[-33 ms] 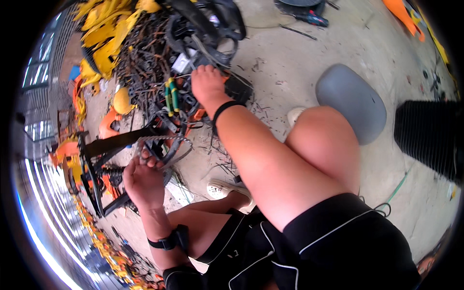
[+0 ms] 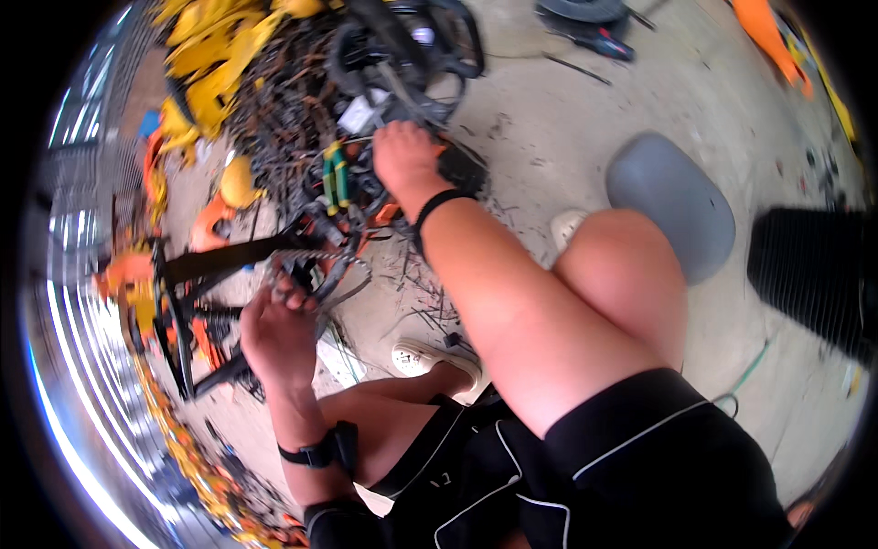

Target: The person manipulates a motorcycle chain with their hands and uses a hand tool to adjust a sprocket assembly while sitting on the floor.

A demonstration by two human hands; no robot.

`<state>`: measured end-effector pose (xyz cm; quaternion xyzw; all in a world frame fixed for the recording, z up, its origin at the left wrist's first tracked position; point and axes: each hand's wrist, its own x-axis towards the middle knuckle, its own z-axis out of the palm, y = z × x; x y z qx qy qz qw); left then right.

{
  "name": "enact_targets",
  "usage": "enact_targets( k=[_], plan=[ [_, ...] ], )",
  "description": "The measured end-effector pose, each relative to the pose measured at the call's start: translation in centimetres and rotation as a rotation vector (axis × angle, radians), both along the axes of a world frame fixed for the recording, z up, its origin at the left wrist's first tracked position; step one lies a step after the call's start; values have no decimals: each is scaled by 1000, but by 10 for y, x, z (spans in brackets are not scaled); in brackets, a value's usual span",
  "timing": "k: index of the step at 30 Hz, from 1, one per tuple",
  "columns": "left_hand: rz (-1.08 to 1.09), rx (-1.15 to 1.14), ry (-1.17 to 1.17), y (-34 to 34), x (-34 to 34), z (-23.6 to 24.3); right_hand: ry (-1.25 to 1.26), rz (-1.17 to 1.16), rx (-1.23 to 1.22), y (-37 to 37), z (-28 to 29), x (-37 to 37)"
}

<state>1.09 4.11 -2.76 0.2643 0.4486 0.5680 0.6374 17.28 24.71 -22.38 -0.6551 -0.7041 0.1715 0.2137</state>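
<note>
My left hand (image 2: 280,339) is raised at the lower left, its fingers curled round a grey twisted cable (image 2: 322,259). The cable loops to the right from the fingertips, beside a black frame (image 2: 229,261). My right hand (image 2: 405,154) reaches to the near right side of a scrap pile, palm down with fingers closed. What those fingers grip is hidden; a thin pale wire shows just left of them. Green-and-yellow handled pliers (image 2: 336,177) lie on the pile, left of my right hand. A white block (image 2: 358,113) sits just beyond it.
Dark metal scraps (image 2: 283,101) heap up beyond my hands, with yellow plastic panels (image 2: 197,78) at the far left. A grey rounded seat-like piece (image 2: 672,206) lies right of my knee. Further right stands a black ribbed object (image 2: 809,274). A power drill (image 2: 599,43) rests on the floor far off.
The whole view has shifted slightly, so most things sit a little further right and lower. Both hands keep nearly the same pose and place among the scraps.
</note>
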Motion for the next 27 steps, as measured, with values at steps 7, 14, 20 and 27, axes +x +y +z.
enact_targets(
  k=[7, 14, 20, 27],
  plan=[
    [62, 67, 119, -4, -4, -14, -152, 47, 28, 2, 13, -18],
    [96, -4, 141, -7, -1, -6, 241, 36, -180, 94, -37, 0],
    [82, 82, 140, -19, -20, 6, 856, 187, 350, 84, -6, -3],
    [73, 133, 205, -25, -28, 15, 1038, 250, -11, 24, 100, -23]
  ],
)
